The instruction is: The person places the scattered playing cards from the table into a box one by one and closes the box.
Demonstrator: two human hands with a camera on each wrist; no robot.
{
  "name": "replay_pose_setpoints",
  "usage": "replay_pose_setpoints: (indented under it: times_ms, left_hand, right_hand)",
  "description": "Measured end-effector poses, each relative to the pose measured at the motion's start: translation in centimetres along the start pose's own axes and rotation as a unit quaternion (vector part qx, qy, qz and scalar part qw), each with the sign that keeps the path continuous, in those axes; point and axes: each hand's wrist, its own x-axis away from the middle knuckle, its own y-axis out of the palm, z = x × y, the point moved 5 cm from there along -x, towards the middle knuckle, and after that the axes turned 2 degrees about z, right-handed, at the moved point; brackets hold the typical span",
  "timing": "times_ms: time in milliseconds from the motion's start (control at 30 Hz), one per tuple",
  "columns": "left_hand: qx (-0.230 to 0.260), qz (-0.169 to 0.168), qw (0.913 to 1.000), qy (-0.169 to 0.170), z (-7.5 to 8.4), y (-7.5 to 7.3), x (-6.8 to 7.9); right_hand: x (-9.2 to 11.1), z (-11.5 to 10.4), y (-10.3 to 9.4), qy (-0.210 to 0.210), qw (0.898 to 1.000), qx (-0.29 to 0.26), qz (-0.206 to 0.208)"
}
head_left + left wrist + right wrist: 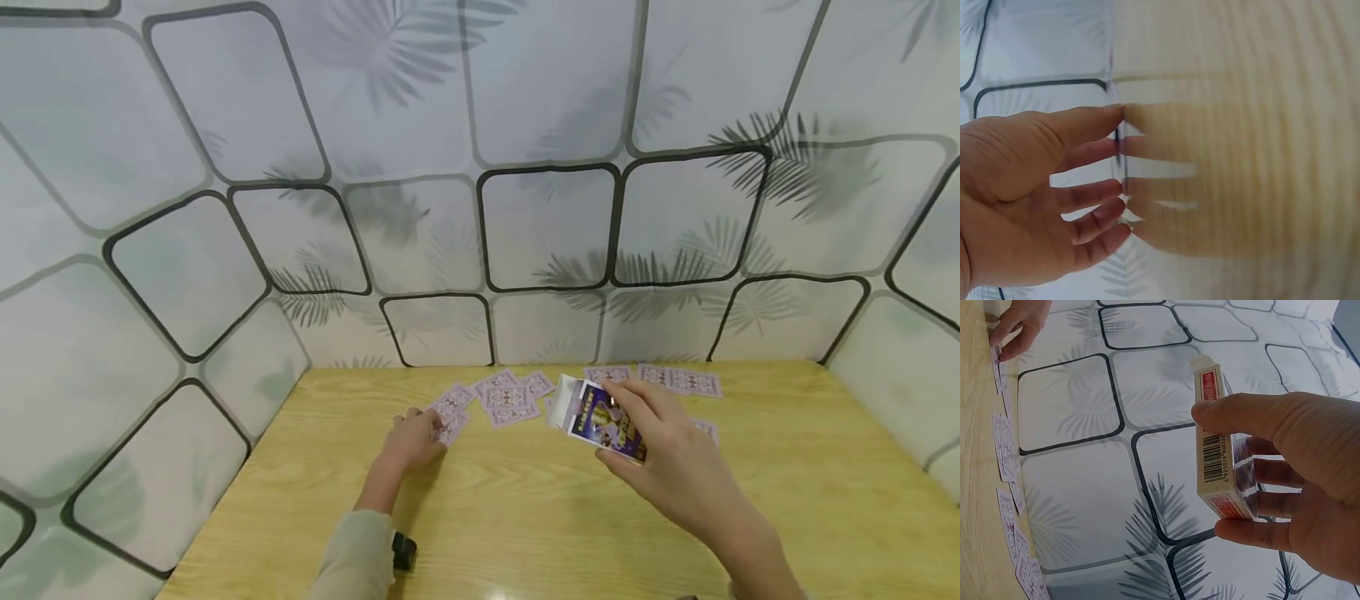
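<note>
My right hand (pixel 678 467) grips a playing-card box (pixel 609 421) above the table, with the thumb on one side and the fingers on the other. Dark purple and gold printing covers its face, and a white flap stands out at its left end. In the right wrist view the box's narrow side (pixel 1215 456) shows a barcode. My left hand (pixel 408 442) rests its fingertips at the leftmost playing cards (pixel 452 427), which have pink patterned backs. The left wrist view shows that hand's thumb (pixel 1094 122) apart from the fingers, their tips on the table.
More cards (pixel 508 398) lie loosely overlapped beside the left hand. Another group (pixel 693 382) lies farther right near the wall, partly behind the right hand. The wooden table (pixel 495 517) ends at a wall covering (pixel 547 225) with dark outlines and leaf prints.
</note>
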Motion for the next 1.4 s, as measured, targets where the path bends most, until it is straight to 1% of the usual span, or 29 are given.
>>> replay_pose_setpoints:
  times_ms: [167,300,467,600,767,933,1100,1267,1400]
  left_hand:
    - [0.015,-0.026,0.9995,-0.010,-0.2,0.3,0.9]
    - [0.013,-0.038,0.9991,-0.011,-0.1,0.5,1.3]
    - [0.010,-0.026,0.9994,-0.022,0.1,0.6,1.4]
    - [0.018,-0.014,0.9988,-0.044,-0.1,0.7,1.4]
    - [0.035,-0.012,0.9976,-0.058,-0.3,0.2,1.6]
    - [0.065,-0.010,0.9962,-0.057,-0.6,-0.2,1.8]
    - [0.093,-0.017,0.9931,-0.069,-1.0,-0.1,2.2]
    - [0.094,-0.023,0.9927,-0.073,-1.1,0.0,2.6]
    - [0.105,-0.025,0.9924,-0.060,-1.0,-0.2,3.0]
  right_hand:
    - [0.2,0.0,0.0,-0.003,1.000,0.000,0.003]
    - [0.3,-0.1,0.0,0.000,1.000,0.001,-0.001]
    - [0.3,-0.1,-0.3,0.002,1.000,0.002,0.002]
    - [0.2,-0.1,-0.4,-0.004,1.000,0.004,0.003]
    - [-0.1,-0.1,-0.5,-0.019,1.000,0.006,0.013]
    - [-0.3,-0.2,-0.5,-0.027,0.999,0.007,0.016]
    - [-0.4,-0.3,-0.4,-0.028,1.000,0.004,0.007]
    - [-0.3,-0.4,-0.2,-0.022,1.000,0.002,-0.001]
    - [-0.2,-0.6,-0.1,-0.016,1.000,0.000,-0.005]
